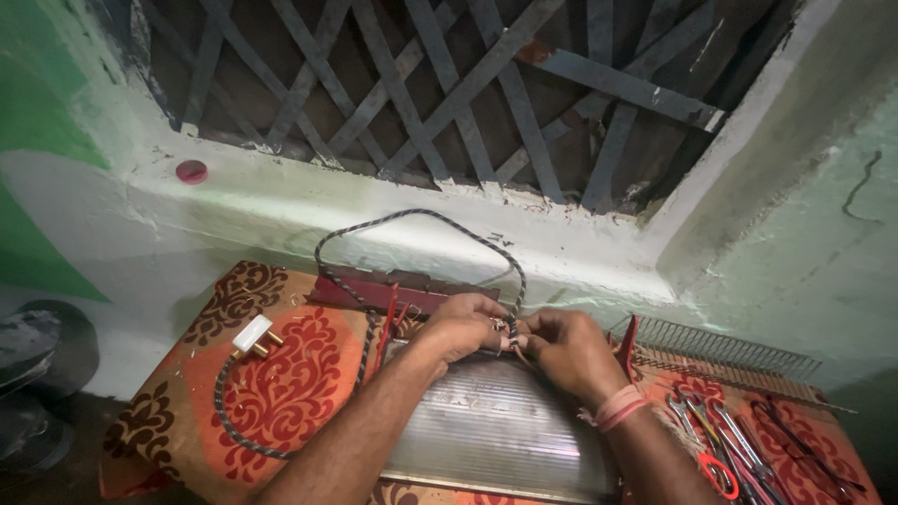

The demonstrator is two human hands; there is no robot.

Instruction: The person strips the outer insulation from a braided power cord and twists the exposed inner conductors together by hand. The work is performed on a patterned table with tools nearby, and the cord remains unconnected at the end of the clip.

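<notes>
One braided cord [412, 220] is pinched by fingers of two hands, left [465, 324] and right [567, 348].

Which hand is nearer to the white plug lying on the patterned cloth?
Left. The left hand grips the braided cord just right of the white plug, with some cloth between them. The right hand pinches the same cord farther right.

Cord [510, 327] end hidden betw. fingers; tools [739, 449] cut off at btm edge.
</notes>
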